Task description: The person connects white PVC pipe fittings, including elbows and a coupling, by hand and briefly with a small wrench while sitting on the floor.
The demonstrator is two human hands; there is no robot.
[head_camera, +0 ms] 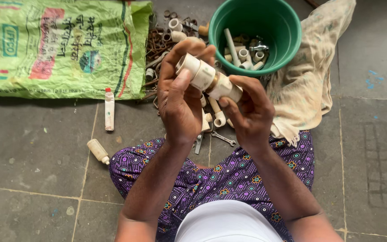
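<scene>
- Fingers (pixel 189 47) of left hand (pixel 180 101) and right hand (pixel 249 112): closed around cream pipe fitting (pixel 209 78), held above the lap.
- Green bucket (pixel 255 31): far, fittings inside.
- Green sack (pixel 63 47): far left, on floor (pixel 32 148).
- Two small tubes (pixel 109 109): left, on floor.

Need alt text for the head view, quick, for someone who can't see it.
Both hands, left hand and right hand, hold a cream pipe fitting over the lap. Ahead on the stone floor are a green bucket of fittings, a green sack and scattered parts.

Green bucket (pixel 292 40) and fittings pile (pixel 166 40) ahead, bare floor (pixel 32 157) left
</scene>
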